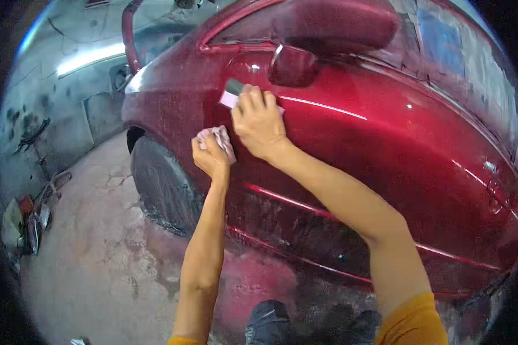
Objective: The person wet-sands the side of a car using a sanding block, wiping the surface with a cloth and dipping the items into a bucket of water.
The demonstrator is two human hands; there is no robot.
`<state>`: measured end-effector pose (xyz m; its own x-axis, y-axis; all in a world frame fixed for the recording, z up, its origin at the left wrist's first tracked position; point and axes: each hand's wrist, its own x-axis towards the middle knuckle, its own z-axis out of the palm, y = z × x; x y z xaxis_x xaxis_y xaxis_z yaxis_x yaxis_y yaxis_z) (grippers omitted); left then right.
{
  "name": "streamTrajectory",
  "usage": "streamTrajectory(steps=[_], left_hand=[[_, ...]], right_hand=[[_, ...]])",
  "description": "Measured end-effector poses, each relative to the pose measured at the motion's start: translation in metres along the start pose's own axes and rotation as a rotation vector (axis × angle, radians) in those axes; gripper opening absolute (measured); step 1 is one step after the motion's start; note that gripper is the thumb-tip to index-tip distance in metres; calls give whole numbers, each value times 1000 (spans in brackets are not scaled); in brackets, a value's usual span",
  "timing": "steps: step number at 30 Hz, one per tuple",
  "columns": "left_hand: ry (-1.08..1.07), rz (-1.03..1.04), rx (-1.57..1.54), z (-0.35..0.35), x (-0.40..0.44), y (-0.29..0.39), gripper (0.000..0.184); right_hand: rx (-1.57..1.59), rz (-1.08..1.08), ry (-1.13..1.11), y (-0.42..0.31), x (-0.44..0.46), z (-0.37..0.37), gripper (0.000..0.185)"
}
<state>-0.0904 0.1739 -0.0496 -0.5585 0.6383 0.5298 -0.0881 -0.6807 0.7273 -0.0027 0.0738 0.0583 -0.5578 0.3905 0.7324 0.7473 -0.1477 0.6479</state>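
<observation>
My right hand [258,122] is closed over a sanding block [233,93] with a dark top and a pale pink edge. It is pressed against the red car's side panel [328,132], below and left of the wing mirror [294,66]. Lower and to the left, my left hand [212,155] grips a crumpled pale pink cloth [224,141] close to the panel, above the wheel; whether the cloth touches the paint I cannot tell. Glossy paint covers much of the panel, while the area toward the wheel looks duller.
A front wheel [164,184] under a grey cover stands left of my forearms. Assorted items [33,224] lie along the wall at far left. The concrete floor [98,253] has cracks and wet-looking patches. Paper and blue masking [442,40] cover the car's windows.
</observation>
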Motion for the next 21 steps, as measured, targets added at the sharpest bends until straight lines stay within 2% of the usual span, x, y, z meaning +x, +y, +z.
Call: streamTrajectory(steps=[1, 3, 5, 7, 8, 9, 10, 12, 13, 15, 17, 19, 21], left_hand=[[80, -15, 7, 2, -6, -8, 42], [128, -51, 139, -9, -25, -19, 42], [43, -2, 183, -26, -44, -42, 39], [-33, 18, 148, -36, -51, -48, 37], [-70, 155, 111, -33, -45, -52, 38], [-114, 151, 166, -31, -40, -28, 37], [-98, 254, 96, -19, -27, -22, 36], [-122, 165, 110, 3, 5, 21, 37], [-72, 305, -13, 20, 26, 40, 42], [-139, 310, 87, 45, 58, 85, 43], [-273, 451, 296, 57, 74, 106, 44], [-348, 477, 314, 53, 86, 107, 48], [-417, 427, 368, 48, 102, 97, 51]], right_hand=[[-65, 8, 4, -8, -8, 3, 37], [25, -208, 21, -18, -55, -4, 37], [122, -363, -21, -13, -98, -15, 36], [136, -354, -38, 14, -115, -33, 35], [89, -294, 25, 30, -109, -42, 35], [48, -231, 73, 45, -96, -49, 34], [15, -145, 122, 53, -76, -46, 35], [-1, -15, 120, 57, -38, -33, 35], [13, 31, 84, 52, -25, -27, 36], [-55, -5, 160, 34, -31, -11, 37], [-33, -85, 96, 24, -60, -23, 43], [117, -330, -12, 35, -89, -41, 43], [145, -367, -70, 54, -94, -52, 42]])
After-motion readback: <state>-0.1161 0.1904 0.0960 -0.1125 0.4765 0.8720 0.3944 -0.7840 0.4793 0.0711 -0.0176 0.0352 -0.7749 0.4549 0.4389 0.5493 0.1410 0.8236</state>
